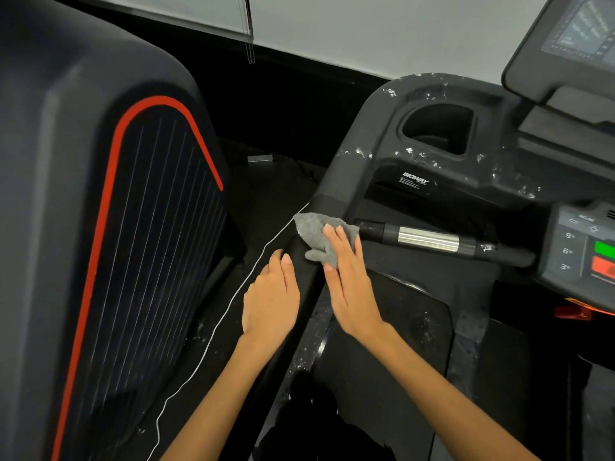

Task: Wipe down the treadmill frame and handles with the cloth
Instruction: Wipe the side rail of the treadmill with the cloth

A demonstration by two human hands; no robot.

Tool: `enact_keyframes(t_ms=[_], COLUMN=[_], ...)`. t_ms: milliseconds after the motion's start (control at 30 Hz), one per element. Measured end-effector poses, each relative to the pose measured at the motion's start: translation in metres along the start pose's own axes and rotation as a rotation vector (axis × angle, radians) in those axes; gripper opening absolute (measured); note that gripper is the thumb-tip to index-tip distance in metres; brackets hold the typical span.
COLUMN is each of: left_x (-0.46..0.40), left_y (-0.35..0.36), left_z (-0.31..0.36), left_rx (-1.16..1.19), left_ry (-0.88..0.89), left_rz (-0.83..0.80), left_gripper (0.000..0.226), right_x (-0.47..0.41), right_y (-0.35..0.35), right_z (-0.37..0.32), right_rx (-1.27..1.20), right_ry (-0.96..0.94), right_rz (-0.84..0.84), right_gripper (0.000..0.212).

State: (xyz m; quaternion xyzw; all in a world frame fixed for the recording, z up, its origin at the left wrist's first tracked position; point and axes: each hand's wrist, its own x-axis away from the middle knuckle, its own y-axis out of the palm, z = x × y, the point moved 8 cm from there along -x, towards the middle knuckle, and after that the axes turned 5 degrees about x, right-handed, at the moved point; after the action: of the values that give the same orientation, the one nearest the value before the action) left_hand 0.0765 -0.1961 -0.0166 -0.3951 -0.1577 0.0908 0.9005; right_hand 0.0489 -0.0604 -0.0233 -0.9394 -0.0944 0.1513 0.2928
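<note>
A grey cloth (312, 232) lies bunched on the treadmill's black left side rail (336, 188), where the handle (429, 240) with its silver sensor band joins it. My right hand (349, 281) presses the cloth against the rail with straight fingers laid flat over it. My left hand (271, 301) rests on the same rail just below and to the left, fingers straight and together, holding nothing. The frame around the cup holder (439, 128) is flecked with white specks.
Another black machine with a red stripe (109, 207) fills the left side. A thin white cord (219, 324) runs down the gap between the machines. The console screen (585, 28) and button panel (585, 247) sit at the right. A window blind hangs at the back.
</note>
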Motion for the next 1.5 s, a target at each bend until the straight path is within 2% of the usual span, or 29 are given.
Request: enact_keyframes(t_ms=[167,367,467,567,700,867,1000,1100,1267,1400,1500], left_x=[-0.003,-0.003,-0.002,-0.004,-0.006,-0.005,-0.005,-0.004,-0.003,-0.004,-0.004], left_y=[0.0,-0.001,0.001,0.001,-0.018,-0.028,-0.025,-0.022,-0.013,0.006,0.01], left_z=[-0.002,-0.002,-0.004,-0.01,-0.014,-0.012,-0.005,-0.006,-0.013,-0.024,-0.028], left_rx=[0.118,0.171,0.176,0.306,0.547,0.681,0.698,0.747,0.644,0.402,0.305], left_ry=[0.0,0.02,0.026,-0.016,-0.023,0.022,0.074,0.047,-0.012,-0.044,-0.037], left_rz=[-0.007,-0.021,-0.024,-0.033,0.099,0.17,0.124,0.087,-0.025,-0.22,-0.237], left_gripper=[0.054,0.053,0.052,0.053,0.048,0.045,0.046,0.056,0.052,0.05,0.052], right_x=[-0.025,-0.075,-0.109,-0.127,-0.11,-0.066,-0.043,-0.056,-0.095,-0.131,-0.142], right_y=[0.0,-0.003,0.004,0.009,0.022,0.046,0.042,0.032,0.017,-0.003,-0.019], right_z=[-0.001,-0.002,0.001,-0.001,-0.023,-0.059,-0.055,-0.045,-0.017,0.007,0.024], right_rx=[0.012,0.31,0.463,0.534,0.613,0.465,0.361,0.4,0.535,0.517,0.406], right_ry=[-0.037,-0.091,-0.041,0.019,-0.089,-0.201,-0.363,-0.41,-0.338,-0.224,-0.093], right_rz=[-0.025,-0.022,-0.063,-0.058,-0.057,-0.095,-0.265,-0.294,-0.275,-0.255,-0.145], right_gripper=[0.044,0.047,0.051,0.04,0.026,0.024,0.014,0.022,0.045,0.048,0.043])
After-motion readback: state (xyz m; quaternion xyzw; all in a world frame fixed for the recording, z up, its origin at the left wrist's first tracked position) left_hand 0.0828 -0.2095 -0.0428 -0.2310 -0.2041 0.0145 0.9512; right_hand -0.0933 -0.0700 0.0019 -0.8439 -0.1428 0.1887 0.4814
